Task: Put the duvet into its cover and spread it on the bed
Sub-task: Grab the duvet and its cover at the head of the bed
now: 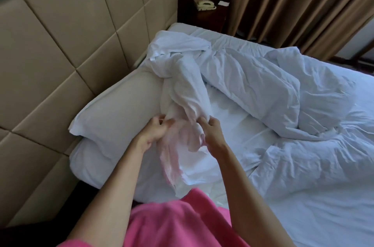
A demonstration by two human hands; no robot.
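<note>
i see both hands up at the pillow end of the bed, working one thin white bunch of cloth that i take to be the duvet cover (182,105). the left hand (155,131) pinches a fold of it, fingers curled in; the right hand (210,131) grips the same bunch just beside it, knuckles up. the cover trails from the hands across the pillow (121,105) toward the headboard (60,44). the duvet (273,88) lies crumpled in the middle of the mattress, apart from the hands, not yet inside anything as far as i can tell.

my worry: the cover is twisted like a rope, so i may be holding a mid-fold, not the opening or a corner. pulling now could tighten the twist or drag the pillow off. white on white also makes it easy to grab the bedsheet (303,196) by mistake.
</note>
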